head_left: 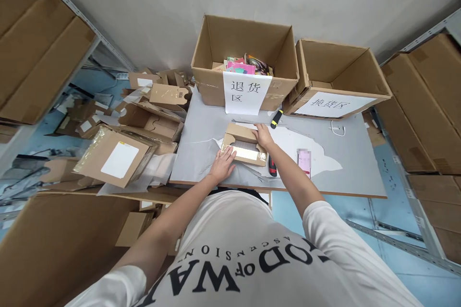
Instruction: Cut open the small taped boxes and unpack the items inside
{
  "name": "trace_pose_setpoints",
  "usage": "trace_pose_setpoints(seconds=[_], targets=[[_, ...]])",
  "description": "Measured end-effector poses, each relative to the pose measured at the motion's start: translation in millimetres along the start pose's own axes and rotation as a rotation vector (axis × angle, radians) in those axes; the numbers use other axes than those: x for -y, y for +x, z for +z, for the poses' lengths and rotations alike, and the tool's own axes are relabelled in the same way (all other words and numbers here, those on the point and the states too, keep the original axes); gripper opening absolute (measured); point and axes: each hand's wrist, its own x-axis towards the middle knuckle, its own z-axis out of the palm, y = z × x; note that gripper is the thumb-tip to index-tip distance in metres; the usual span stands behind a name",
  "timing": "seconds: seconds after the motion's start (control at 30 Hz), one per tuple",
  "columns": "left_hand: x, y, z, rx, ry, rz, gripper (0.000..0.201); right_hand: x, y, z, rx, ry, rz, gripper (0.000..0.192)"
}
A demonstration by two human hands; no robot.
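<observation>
A small cardboard box lies opened on the table in front of me, with a white label and shiny tape along its near side. My left hand rests against its near left corner, fingers stretched out and apart. At the far right edge of the box, my right hand has its fingers curled over the cardboard. What lies inside the box is too small to make out. Right beside it is a red and black box cutter, partly covered by my right forearm. A yellow and black box cutter lies farther back.
Two large labelled cartons stand at the back: the left carton holds colourful packages, the right carton sits beside it. A phone-like pink screen lies on the table at right. Opened boxes pile up on the left.
</observation>
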Motion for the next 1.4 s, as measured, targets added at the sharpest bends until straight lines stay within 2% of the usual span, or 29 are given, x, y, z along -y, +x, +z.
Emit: trace_pose_setpoints(seconds=[0.1,0.2,0.3,0.37,0.43,0.5,0.6,0.83,1.0,1.2,1.4], targets=[[3,0,-2.1,-0.043,-0.044,-0.015,0.049,-1,-8,-6,-0.102,0.033,-0.144,0.037],[14,1,-7.2,-0.106,-0.161,-0.041,0.052,2,-22,-14,-0.135,-0.027,-0.273,0.038],[35,6,-16.1,-0.118,-0.266,-0.026,0.076,13,-39,-20,-0.074,-0.106,-0.416,0.036],[53,13,-22.5,-0.069,-0.277,0.008,0.1,22,-51,-22,0.017,-0.142,-0.504,0.035],[70,21,-27.1,0.006,-0.264,0.046,0.113,30,-61,-21,0.139,-0.171,-0.555,0.043],[84,31,-28.8,0.07,-0.256,0.073,0.117,37,-67,-17,0.251,-0.203,-0.53,0.058],[94,42,-26.8,0.145,-0.251,0.093,0.114,44,-70,-11,0.342,-0.237,-0.407,0.074],[92,46,-22.5,0.173,-0.26,0.076,0.111,61,-60,-15,0.455,-0.235,-0.218,0.057],[87,44,-22.7,0.179,-0.226,0.029,0.11,79,-66,-22,0.463,-0.364,-0.121,0.048],[78,45,-26.2,0.215,-0.121,-0.002,0.107,90,-83,-21,0.393,-0.453,-0.133,0.023],[72,43,-29.5,0.248,-0.056,-0.033,0.102,91,-98,-10,0.307,-0.488,-0.174,0.028]])
